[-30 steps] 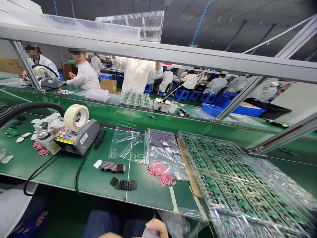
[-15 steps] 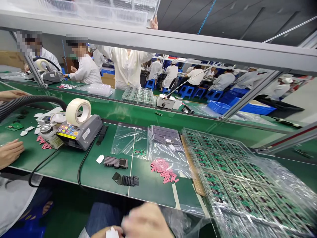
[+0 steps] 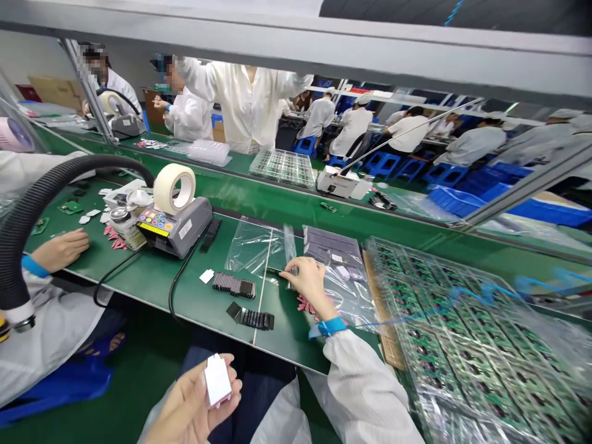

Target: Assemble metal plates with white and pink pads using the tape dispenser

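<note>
My left hand [image 3: 189, 398] is low in front of me, shut on a small white rectangular piece [image 3: 217, 380] with a bit of pink at its lower edge. My right hand [image 3: 309, 283], with a blue wrist strap, reaches out over the green bench. Its fingertips pinch a thin black strip [image 3: 274, 270] above a clear plastic bag [image 3: 250, 246]. Two rows of black pieces [image 3: 234, 285] lie to the left of that hand. Pink pieces [image 3: 306, 303] are mostly hidden beneath it.
A tape dispenser [image 3: 174, 225] with a roll of pale tape stands left of the bag. Plastic-wrapped trays of green circuit boards [image 3: 462, 333] fill the right side. A co-worker's hand [image 3: 60, 250] rests at left, beside a black ribbed hose [image 3: 28, 203].
My right hand has moved from in front of me out over the bench to the bag. My left hand now shows the white piece clearly. The view has shifted, and the co-worker's hand has moved in.
</note>
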The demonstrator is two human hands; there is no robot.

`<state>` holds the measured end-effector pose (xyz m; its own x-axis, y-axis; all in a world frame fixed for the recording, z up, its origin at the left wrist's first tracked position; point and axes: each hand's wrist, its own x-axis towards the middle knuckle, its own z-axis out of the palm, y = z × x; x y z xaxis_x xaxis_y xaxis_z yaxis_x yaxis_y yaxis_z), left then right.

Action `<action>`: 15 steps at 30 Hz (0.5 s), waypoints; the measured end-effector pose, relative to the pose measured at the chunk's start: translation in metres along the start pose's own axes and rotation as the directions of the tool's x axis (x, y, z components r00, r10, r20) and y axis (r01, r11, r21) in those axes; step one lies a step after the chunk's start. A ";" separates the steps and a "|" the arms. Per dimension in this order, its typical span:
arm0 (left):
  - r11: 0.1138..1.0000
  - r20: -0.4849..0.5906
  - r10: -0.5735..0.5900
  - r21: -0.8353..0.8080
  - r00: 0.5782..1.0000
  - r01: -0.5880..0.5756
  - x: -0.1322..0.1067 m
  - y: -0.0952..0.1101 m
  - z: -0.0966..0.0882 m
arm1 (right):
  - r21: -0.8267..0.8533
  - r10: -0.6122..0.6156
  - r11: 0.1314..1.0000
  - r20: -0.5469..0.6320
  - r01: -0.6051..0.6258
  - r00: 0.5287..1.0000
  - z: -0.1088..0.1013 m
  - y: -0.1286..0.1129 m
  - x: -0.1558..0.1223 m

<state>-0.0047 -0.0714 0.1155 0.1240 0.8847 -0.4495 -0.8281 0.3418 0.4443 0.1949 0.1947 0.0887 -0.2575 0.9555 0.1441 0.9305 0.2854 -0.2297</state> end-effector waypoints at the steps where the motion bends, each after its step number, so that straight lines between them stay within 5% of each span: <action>1: 1.000 0.002 0.005 0.001 1.000 -0.005 0.000 0.002 0.002 | -0.003 -0.008 1.000 -0.011 0.008 1.000 -0.001 0.001 -0.001; 6: 1.000 0.007 -0.006 -0.005 1.000 0.007 0.002 0.007 0.012 | -0.040 -0.036 0.999 -0.068 0.033 0.997 -0.003 0.009 -0.003; 11: 0.999 0.007 -0.029 -0.034 1.000 0.030 0.001 0.006 0.014 | -0.083 -0.219 0.972 0.033 0.221 0.975 -0.004 0.008 -0.003; 15: 0.998 0.021 -0.019 -0.060 1.000 0.021 0.000 0.006 0.017 | -0.133 -0.234 0.961 0.081 0.243 0.969 -0.003 0.002 -0.001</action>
<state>0.0003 -0.0635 0.1313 0.1516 0.8844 -0.4414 -0.8567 0.3404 0.3877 0.1981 0.1941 0.0914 -0.4881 0.8650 0.1159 0.8662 0.4964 -0.0572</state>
